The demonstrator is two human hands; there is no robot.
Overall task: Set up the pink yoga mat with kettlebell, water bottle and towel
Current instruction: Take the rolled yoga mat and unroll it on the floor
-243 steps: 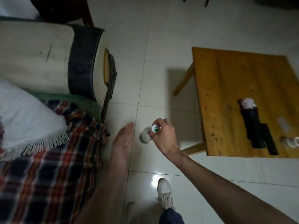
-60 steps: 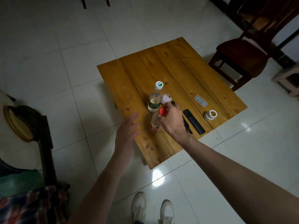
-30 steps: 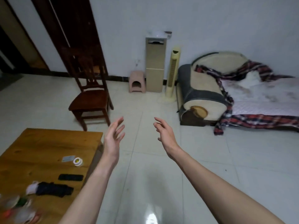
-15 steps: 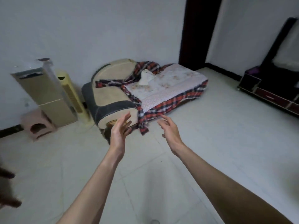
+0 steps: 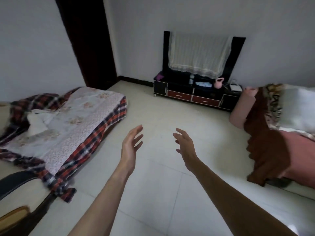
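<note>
both arms reach forward over the pale tiled floor (image 5: 153,193), the left hand (image 5: 131,143) and right hand (image 5: 185,147) empty, fingers loosely spread and holding nothing. further off, at the right, a pink roll (image 5: 242,109) leans by a sofa; it may be the yoga mat, though that is a guess. on the far tv stand (image 5: 194,94) sits a pink kettlebell (image 5: 218,83), with what may be a bottle (image 5: 191,78) near it. best to fetch the mat first and unroll it on bare tiles before adding anything.
</note>
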